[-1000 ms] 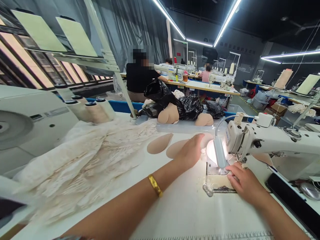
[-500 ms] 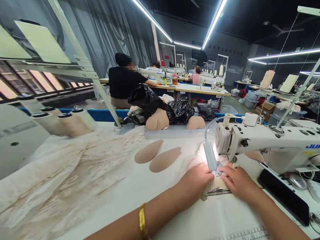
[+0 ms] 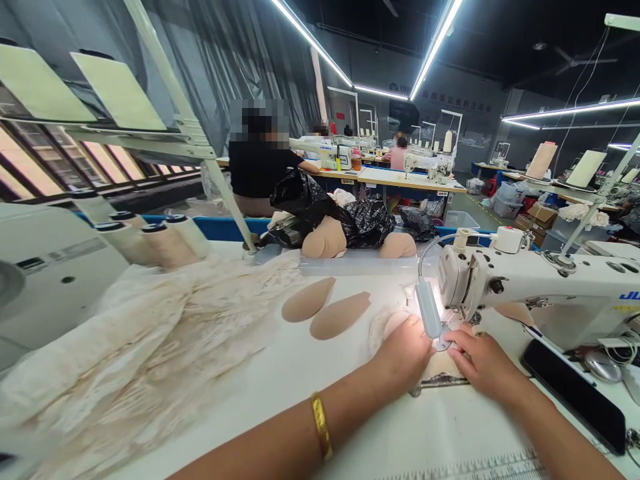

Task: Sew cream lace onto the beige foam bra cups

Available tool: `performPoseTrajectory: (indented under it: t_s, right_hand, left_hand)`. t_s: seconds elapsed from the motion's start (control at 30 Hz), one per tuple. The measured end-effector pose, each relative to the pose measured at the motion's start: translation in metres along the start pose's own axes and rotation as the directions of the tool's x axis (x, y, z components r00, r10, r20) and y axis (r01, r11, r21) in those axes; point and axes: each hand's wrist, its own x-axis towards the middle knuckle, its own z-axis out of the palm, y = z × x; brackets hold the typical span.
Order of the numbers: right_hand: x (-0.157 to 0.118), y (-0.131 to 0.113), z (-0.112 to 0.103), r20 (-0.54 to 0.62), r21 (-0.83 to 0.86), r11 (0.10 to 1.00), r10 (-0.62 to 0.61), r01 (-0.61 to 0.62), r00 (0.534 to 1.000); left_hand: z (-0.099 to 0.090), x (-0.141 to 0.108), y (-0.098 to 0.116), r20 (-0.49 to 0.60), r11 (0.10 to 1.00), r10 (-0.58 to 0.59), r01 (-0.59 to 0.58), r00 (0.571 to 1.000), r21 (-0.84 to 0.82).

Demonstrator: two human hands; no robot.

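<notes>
My left hand (image 3: 407, 348) is closed on a pale pink, lace-edged fabric piece (image 3: 381, 328), just left of the needle area of a white sewing machine (image 3: 505, 270). The hand covers much of the piece. Close by on the right, my right hand (image 3: 481, 359) has its fingers bent at the metal needle plate (image 3: 442, 345); whatever they pinch is too small to make out. A lit grey lamp (image 3: 428, 310) on a bendy neck hides the needle and part of the fingertips. Two flat beige teardrop-shaped pads (image 3: 340, 316) lie left of my hands.
Cream lace fabric (image 3: 165, 327) spreads over the left of the table. Thread cones (image 3: 167, 243) stand behind it. A black phone (image 3: 573, 393) lies right of my right hand. Beige moulded cups (image 3: 324, 239) and black plastic bags (image 3: 370, 223) are at the back. A co-worker (image 3: 260, 163) sits beyond.
The view has swung slightly left, so everything sits further right in the picture. Both hands stay by the needle plate, and more of the lace-edged piece shows beside my left hand.
</notes>
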Motion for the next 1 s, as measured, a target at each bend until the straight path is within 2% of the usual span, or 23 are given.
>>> performPoseTrajectory:
  t_s: [0.07,0.17,0.3,0.37,0.47,0.57,0.63,0.73,0.8,0.87,0.9,0.97,1.0]
  right_hand:
    - [0.0,0.002,0.001,-0.005,0.007,1.0,-0.001,0.001,1.0]
    - [0.0,0.011,0.007,-0.005,-0.01,1.0,0.005,-0.005,1.0]
    - [-0.001,0.021,0.014,-0.07,-0.047,0.998,-0.037,0.034,0.997]
    - [-0.002,0.017,0.013,-0.115,-0.058,0.994,-0.096,0.09,0.989]
    - [0.0,-0.006,0.005,-0.14,-0.069,0.977,-0.208,0.2,0.968]
    - [0.0,-0.039,0.002,-0.14,-0.129,0.948,-0.308,0.291,0.941]
    - [-0.005,-0.061,0.003,-0.095,-0.109,0.931,-0.358,0.348,0.929]
    - [-0.032,-0.094,0.005,0.05,0.124,0.922,-0.375,0.367,0.926]
    - [-0.06,-0.116,0.011,0.186,0.319,0.892,-0.391,0.321,0.902]
    - [-0.088,-0.135,0.028,0.322,0.459,0.861,-0.392,0.22,0.862]
    - [-0.099,-0.143,0.042,0.402,0.51,0.845,-0.398,0.16,0.824]
    - [-0.112,-0.152,0.08,0.534,0.518,0.855,-0.341,0.019,0.774]
    - [-0.115,-0.154,0.101,0.558,0.463,0.886,-0.27,-0.024,0.784]
  left_hand:
    - [-0.003,0.001,0.003,-0.002,0.995,-0.092,0.092,0.996,0.047]
    - [-0.002,0.003,0.005,0.054,0.975,-0.195,0.187,0.979,0.124]
    - [0.0,0.013,0.001,0.129,0.969,-0.189,0.164,0.973,0.186]
    - [-0.01,0.015,0.001,0.174,0.972,-0.174,0.14,0.969,0.19]
    - [-0.043,0.0,0.008,0.258,0.984,-0.153,0.122,0.954,0.133]
    - [-0.082,-0.041,0.023,0.311,0.991,-0.118,0.134,0.943,-0.028]
    - [-0.102,-0.078,0.033,0.321,0.96,-0.075,0.156,0.944,-0.233]
    - [-0.122,-0.144,0.048,0.331,0.816,-0.115,0.279,0.937,-0.506]
    - [-0.126,-0.187,0.058,0.392,0.698,-0.189,0.404,0.9,-0.592]
    - [-0.124,-0.221,0.068,0.474,0.613,-0.24,0.511,0.847,-0.602]
    - [-0.121,-0.233,0.071,0.518,0.612,-0.247,0.546,0.819,-0.572]
    - [-0.115,-0.245,0.077,0.569,0.685,-0.294,0.585,0.768,-0.435]
    - [-0.113,-0.247,0.077,0.576,0.715,-0.316,0.589,0.754,-0.378]
